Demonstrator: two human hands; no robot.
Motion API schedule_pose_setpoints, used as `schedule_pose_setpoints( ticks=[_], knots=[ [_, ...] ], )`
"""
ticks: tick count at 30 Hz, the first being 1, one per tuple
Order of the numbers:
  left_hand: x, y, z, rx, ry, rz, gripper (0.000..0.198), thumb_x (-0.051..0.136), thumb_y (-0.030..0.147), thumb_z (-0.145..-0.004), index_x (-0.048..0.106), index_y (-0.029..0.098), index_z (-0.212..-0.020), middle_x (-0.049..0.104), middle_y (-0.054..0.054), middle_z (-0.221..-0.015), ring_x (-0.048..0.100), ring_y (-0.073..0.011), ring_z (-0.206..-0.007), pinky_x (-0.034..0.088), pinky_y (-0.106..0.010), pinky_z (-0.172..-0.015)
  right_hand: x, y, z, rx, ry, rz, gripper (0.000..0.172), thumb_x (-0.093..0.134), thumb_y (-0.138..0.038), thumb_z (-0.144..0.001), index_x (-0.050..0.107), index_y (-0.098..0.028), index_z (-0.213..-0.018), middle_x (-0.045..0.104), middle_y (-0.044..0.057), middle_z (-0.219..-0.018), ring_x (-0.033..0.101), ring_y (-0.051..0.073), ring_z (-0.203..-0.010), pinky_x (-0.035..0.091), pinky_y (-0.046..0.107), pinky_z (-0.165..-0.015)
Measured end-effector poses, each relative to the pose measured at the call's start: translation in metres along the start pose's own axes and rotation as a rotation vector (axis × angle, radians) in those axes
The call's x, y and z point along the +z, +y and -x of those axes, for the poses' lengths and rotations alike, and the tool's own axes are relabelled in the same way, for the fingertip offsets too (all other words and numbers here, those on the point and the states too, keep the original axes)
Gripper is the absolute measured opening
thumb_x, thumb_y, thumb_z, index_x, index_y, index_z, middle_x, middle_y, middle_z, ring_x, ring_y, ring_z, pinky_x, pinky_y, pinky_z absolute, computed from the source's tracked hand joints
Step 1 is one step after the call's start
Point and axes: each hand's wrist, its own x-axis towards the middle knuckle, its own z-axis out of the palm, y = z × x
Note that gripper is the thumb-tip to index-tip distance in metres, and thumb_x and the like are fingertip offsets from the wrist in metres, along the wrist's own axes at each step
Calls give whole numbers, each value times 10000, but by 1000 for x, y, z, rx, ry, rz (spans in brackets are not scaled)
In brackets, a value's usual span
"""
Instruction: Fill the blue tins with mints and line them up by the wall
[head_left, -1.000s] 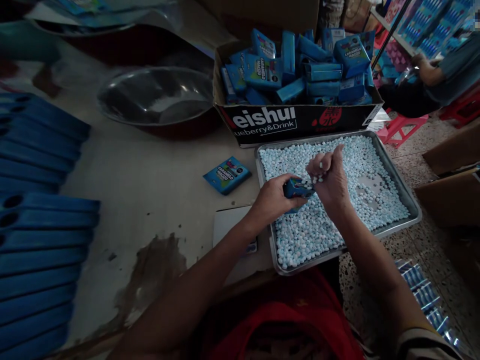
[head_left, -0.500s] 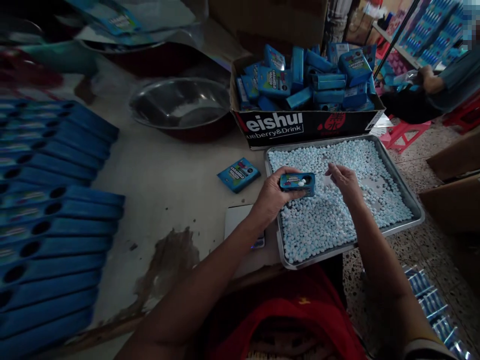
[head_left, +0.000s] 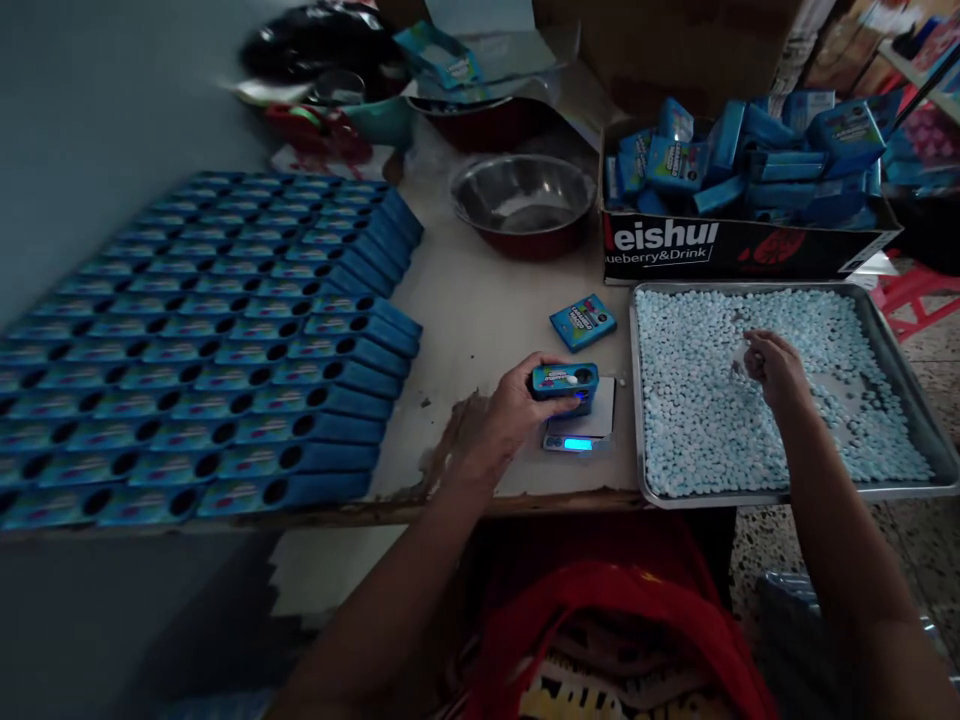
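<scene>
My left hand (head_left: 517, 405) grips a blue candy box (head_left: 562, 378) with a round hole in its top and a white candy by the hole. It holds the box at a small digital scale (head_left: 601, 412) with a lit blue display; whether box and scale touch I cannot tell. Over a metal tray (head_left: 640, 430) of small pale blue and white candies (head_left: 697, 420) is my right hand (head_left: 780, 372). Its fingers are curled together, and what they may hold is hidden. Another blue box (head_left: 583, 322) lies flat behind the scale.
Rows of blue boxes (head_left: 247, 375) with round holes cover the table's left side. Behind the tray stands a black carton (head_left: 735, 250) heaped with blue boxes. A steel bowl (head_left: 525, 205) sits left of it. Red stools (head_left: 919, 300) are at the right.
My left hand has carried the candy box from the tray's edge left to the scale. My right hand remains over the candies, fingers curled. The view has turned left, showing more rows of boxes.
</scene>
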Motion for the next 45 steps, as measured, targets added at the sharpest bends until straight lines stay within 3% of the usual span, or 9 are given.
schedule_pose_setpoints(
  ticks=[6,9,13,19,27,32,37,41,45],
  knots=[
    [4,-16,-4,36,-122,123,660,1045,359,-574,745,227,-1146,796,-37,-1101,752,-251,-1012,618,-338,-902,-8,-3,-5,12,33,16,458,901,-474,-551,650,-217,-835,467,-93,-500,375,64,-450,227,176,-417],
    [-12,-4,-9,124,-150,116,733,1060,407,-577,754,233,-1220,791,-86,-1256,737,-304,-1215,592,-420,-1083,-9,-5,-4,24,19,14,485,933,-477,-534,654,-215,-831,492,-87,-504,393,62,-455,250,164,-417],
    [-30,26,-20,268,-119,-91,463,974,458,-747,801,235,-1114,784,-94,-1273,701,-317,-1285,495,-521,-1228,-6,-9,-4,42,13,4,484,959,-443,-533,679,-206,-849,528,-77,-534,423,60,-478,289,150,-423],
    [-35,47,-40,329,-375,-271,444,995,476,-713,839,239,-1054,778,-88,-1234,706,-322,-1272,480,-537,-1231,-4,-12,-4,46,11,12,419,940,-408,-575,680,-213,-839,524,-68,-556,440,67,-502,294,147,-427],
    [-29,32,-47,322,-408,-159,457,1025,433,-667,832,225,-1024,778,-85,-1232,707,-312,-1274,471,-557,-1251,-6,-10,-6,32,-19,81,409,938,-443,-608,643,-238,-803,544,-46,-613,407,72,-528,266,178,-437],
    [-25,32,-54,374,-463,-148,339,996,405,-711,843,217,-948,778,-80,-1181,724,-291,-1214,513,-522,-1207,3,-9,3,86,-203,260,391,916,-389,-588,646,-239,-827,544,-53,-619,470,92,-561,321,212,-498],
    [-17,34,-61,407,-522,-120,275,982,376,-739,830,188,-871,787,-87,-1110,747,-281,-1168,552,-484,-1152,29,-18,22,68,-399,360,409,902,-410,-638,687,-211,-924,592,-34,-646,464,97,-568,324,245,-539],
    [-2,39,-65,427,-498,-98,293,997,342,-722,825,180,-896,808,-80,-1061,754,-276,-1136,562,-465,-1118,61,-48,47,40,-612,445,395,905,-472,-755,667,-211,-933,622,-11,-706,490,112,-608,342,268,-576],
    [-2,43,-63,456,-313,-4,297,969,357,-764,811,169,-930,805,-70,-1049,756,-240,-1074,581,-408,-1044,108,-94,75,-190,-851,704,239,804,-417,-906,723,-204,-978,595,-26,-689,484,130,-630,343,292,-606]
  ],
)
